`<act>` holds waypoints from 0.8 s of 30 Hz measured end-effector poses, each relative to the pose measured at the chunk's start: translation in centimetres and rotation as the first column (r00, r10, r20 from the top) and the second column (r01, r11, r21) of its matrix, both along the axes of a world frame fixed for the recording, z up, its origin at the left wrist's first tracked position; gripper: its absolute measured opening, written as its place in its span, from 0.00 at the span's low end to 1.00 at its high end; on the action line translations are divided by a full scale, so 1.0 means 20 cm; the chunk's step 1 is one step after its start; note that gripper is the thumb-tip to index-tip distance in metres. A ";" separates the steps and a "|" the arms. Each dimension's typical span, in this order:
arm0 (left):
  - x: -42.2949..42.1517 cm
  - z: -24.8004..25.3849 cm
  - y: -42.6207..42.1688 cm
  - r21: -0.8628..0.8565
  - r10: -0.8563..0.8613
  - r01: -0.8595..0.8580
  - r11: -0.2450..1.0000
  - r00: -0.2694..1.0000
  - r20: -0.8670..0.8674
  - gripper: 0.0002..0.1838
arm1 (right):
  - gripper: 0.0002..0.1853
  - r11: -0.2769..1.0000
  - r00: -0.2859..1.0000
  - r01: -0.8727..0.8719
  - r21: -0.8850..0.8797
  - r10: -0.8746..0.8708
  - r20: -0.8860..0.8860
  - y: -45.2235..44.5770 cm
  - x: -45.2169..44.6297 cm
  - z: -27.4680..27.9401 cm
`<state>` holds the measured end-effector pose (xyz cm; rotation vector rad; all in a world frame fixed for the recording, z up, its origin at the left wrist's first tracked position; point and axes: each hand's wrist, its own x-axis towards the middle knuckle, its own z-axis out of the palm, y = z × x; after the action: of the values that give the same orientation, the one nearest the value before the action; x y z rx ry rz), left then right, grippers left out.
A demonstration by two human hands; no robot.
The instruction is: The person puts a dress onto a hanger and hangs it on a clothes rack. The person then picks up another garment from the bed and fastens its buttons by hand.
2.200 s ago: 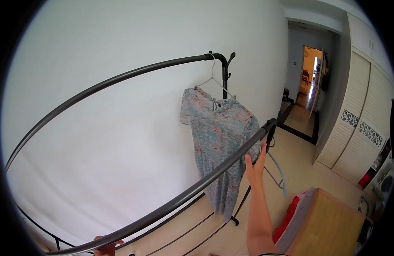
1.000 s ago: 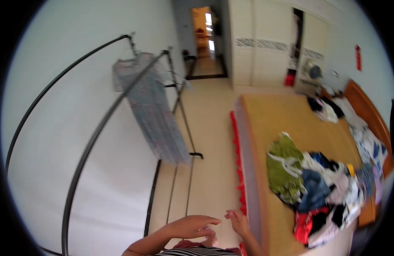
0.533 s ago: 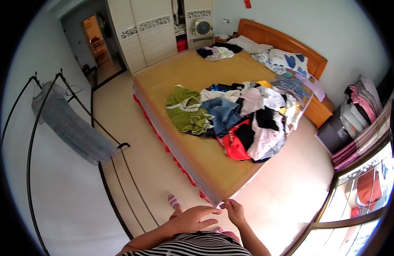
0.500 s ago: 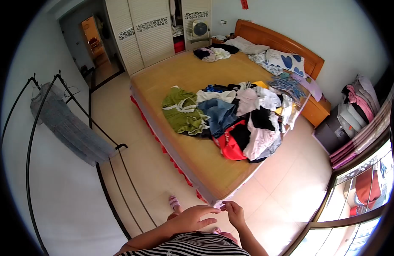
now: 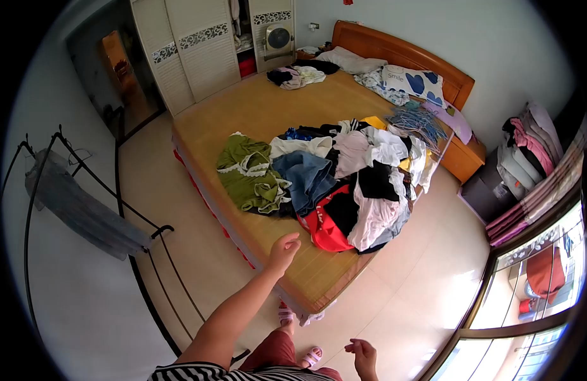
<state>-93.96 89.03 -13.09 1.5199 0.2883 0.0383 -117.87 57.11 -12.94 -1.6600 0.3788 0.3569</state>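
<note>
My left hand (image 5: 284, 249) is over the near part of the bed (image 5: 312, 279), its fingers curled together, and what they hold, if anything, is hidden. Low in the view, my right hand (image 5: 363, 357) hangs over the floor with its fingers bent in, and nothing can be made out in it. Beyond my left hand lies a pile of clothes: a green garment (image 5: 247, 174) with white trim, a blue denim piece (image 5: 304, 179), a red garment (image 5: 324, 222) and a pale pink one (image 5: 371, 218). Blue hangers (image 5: 417, 125) lie behind the pile.
At the left, a black clothes rack (image 5: 30, 216) holds a grey-blue dress (image 5: 84, 213). A wardrobe (image 5: 201, 57) and a fan (image 5: 278, 39) stand at the back. Pillows (image 5: 411, 82) lie by the headboard. A dark box (image 5: 487, 195) with folded bedding and a glass door are at the right.
The view has turned from the rack to the bed. My left hand has reached forward over the bed, and my right hand has moved down and away from it.
</note>
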 end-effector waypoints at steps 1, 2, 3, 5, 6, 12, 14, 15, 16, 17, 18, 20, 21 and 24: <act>0.09 -0.05 0.06 0.059 0.072 -0.071 0.996 0.997 -0.023 0.18 | 0.15 0.996 0.998 -0.009 0.090 0.014 -0.055 0.00 0.01 -0.06; 0.18 -0.11 0.12 0.119 0.146 -0.140 0.983 0.988 -0.047 0.17 | 0.15 0.998 0.996 -0.050 0.030 0.052 -0.074 0.06 0.03 -0.05; 0.28 -0.21 0.20 0.105 0.160 -0.154 0.983 0.986 -0.055 0.17 | 0.15 0.995 0.991 -0.092 -0.029 0.089 -0.098 0.15 0.06 -0.01; 0.44 -0.41 0.37 0.241 0.195 -0.181 0.954 0.980 -0.039 0.18 | 0.16 0.992 0.990 -0.123 0.010 0.124 -0.071 0.28 0.17 0.00; 0.52 -0.44 0.44 0.275 0.217 -0.207 0.939 0.976 -0.006 0.15 | 0.15 0.991 0.987 -0.128 0.029 0.130 -0.090 0.35 0.22 0.01; 0.92 -0.71 0.80 0.586 0.165 -0.097 0.805 0.984 -0.065 0.20 | 0.13 0.984 0.968 -0.177 -0.032 0.168 -0.186 0.49 0.40 -0.06; 1.01 -0.74 0.84 0.643 0.141 -0.007 0.766 0.978 -0.157 0.22 | 0.13 0.990 0.966 -0.129 -0.052 0.114 -0.230 0.49 0.41 -0.09; 1.05 -0.74 0.86 0.694 0.127 0.077 0.716 0.963 -0.237 0.26 | 0.13 0.991 0.967 -0.124 -0.057 0.107 -0.233 0.49 0.41 -0.11; 1.09 -0.74 0.87 0.715 0.097 0.146 0.684 0.953 -0.287 0.29 | 0.13 0.990 0.966 -0.125 -0.071 0.105 -0.238 0.48 0.42 -0.14; 1.11 -0.73 0.88 0.711 0.091 0.149 0.687 0.953 -0.288 0.29 | 0.13 0.988 0.965 -0.126 -0.085 0.102 -0.243 0.48 0.42 -0.16; 1.14 -0.70 0.88 0.701 0.086 0.239 0.672 0.915 -0.394 0.30 | 0.13 0.989 0.964 -0.115 -0.094 0.088 -0.251 0.48 0.44 -0.16; 1.17 -0.83 0.91 0.683 0.100 0.356 0.638 0.841 -0.532 0.27 | 0.13 0.989 0.963 -0.109 -0.103 0.079 -0.258 0.49 0.46 -0.17; 1.18 -0.94 0.93 0.677 0.096 0.360 0.641 0.838 -0.537 0.27 | 0.13 0.988 0.961 -0.111 -0.106 0.080 -0.265 0.50 0.46 -0.17; 1.11 -1.04 0.84 0.567 0.022 0.221 0.794 0.921 -0.390 0.20 | 0.12 0.978 0.959 -0.152 -0.146 0.109 -0.263 0.49 0.49 -0.15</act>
<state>-71.76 105.76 -33.90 2.1869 0.5401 -0.2820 -108.04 66.89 -16.03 -1.8119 0.5009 0.6562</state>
